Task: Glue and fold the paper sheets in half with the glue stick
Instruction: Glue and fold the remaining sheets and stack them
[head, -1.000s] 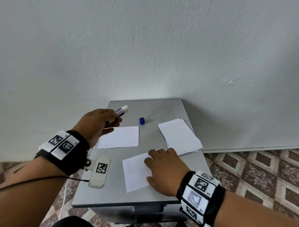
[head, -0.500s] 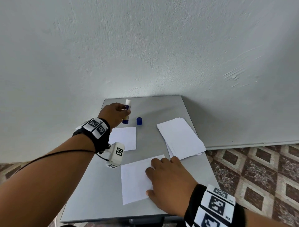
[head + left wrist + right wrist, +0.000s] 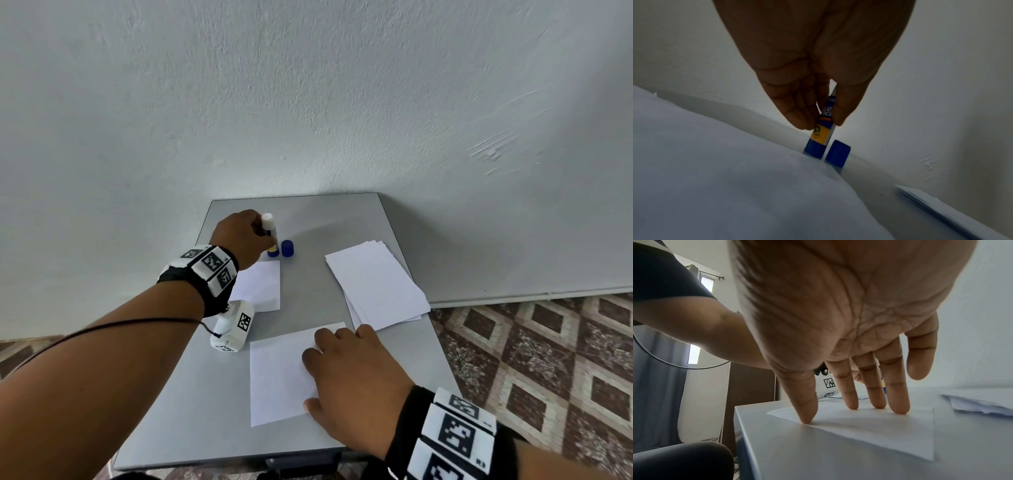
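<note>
My left hand (image 3: 245,236) pinches the uncapped glue stick (image 3: 270,233), which stands upright with its blue base on the grey table (image 3: 205,394) at the back left. In the left wrist view my fingers (image 3: 797,113) and thumb grip the glue stick (image 3: 822,128) by its label. Its blue cap (image 3: 287,248) (image 3: 837,153) stands just to its right. My right hand (image 3: 349,380) lies flat, fingers straight, on a white sheet (image 3: 277,373) near the front edge; in the right wrist view its fingertips (image 3: 898,408) press that sheet (image 3: 879,431) down.
A folded white sheet (image 3: 260,287) lies just in front of the glue stick. A stack of several white sheets (image 3: 376,284) (image 3: 982,400) sits at the table's right side. The wall rises right behind the table. A patterned tile floor (image 3: 548,359) lies to the right.
My left hand carried the glue stick back and stood it upright on the table beside the cap. My right hand stayed pressed on the front sheet.
</note>
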The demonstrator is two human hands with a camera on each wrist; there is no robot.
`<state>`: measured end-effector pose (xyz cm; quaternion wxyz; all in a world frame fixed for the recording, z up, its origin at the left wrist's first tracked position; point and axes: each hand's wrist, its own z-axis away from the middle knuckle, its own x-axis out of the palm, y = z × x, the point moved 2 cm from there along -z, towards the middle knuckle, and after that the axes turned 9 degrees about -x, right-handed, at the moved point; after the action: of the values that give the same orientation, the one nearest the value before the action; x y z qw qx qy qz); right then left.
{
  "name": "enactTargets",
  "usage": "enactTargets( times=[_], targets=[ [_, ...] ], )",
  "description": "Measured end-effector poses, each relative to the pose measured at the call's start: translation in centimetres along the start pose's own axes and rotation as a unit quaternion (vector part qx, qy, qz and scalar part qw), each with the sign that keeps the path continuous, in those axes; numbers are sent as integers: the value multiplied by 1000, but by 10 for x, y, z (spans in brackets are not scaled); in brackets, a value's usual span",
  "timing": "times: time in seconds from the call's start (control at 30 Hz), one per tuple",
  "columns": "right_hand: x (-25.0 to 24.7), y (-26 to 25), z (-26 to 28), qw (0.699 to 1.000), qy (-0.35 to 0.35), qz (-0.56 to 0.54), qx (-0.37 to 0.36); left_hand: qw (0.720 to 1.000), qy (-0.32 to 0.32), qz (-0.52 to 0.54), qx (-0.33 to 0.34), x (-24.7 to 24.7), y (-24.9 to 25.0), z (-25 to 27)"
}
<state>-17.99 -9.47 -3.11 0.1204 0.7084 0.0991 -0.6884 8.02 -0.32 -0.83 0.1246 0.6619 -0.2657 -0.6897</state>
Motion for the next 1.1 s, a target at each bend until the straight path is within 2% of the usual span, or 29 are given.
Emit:
enactTargets(
  times=[0.17,0.3,0.43,0.53,0.63,0.73,1.1],
  targets=[
    [-3,0,0,1000,-20,-10,-2,1000,-6,-10,-5,0,0,4],
    [-18,11,-3,999,-14,-27,22,999,-28,34,-28,-6,-5,8],
    [-36,59,-14,992,2,2,126,998,-24,37,-41,-29,-16,17],
    [-33,94,-24,977,-53,13,207,997,-16,47,-52,-48,-24,30],
    [-24,107,-30,963,-101,-3,249,996,-6,70,-56,-62,-29,45],
    [-17,106,-33,957,-115,-17,266,994,-6,91,-59,-66,-33,58],
    [-27,94,-40,958,-81,-35,273,996,-31,71,-44,-51,-26,89]
  ],
)
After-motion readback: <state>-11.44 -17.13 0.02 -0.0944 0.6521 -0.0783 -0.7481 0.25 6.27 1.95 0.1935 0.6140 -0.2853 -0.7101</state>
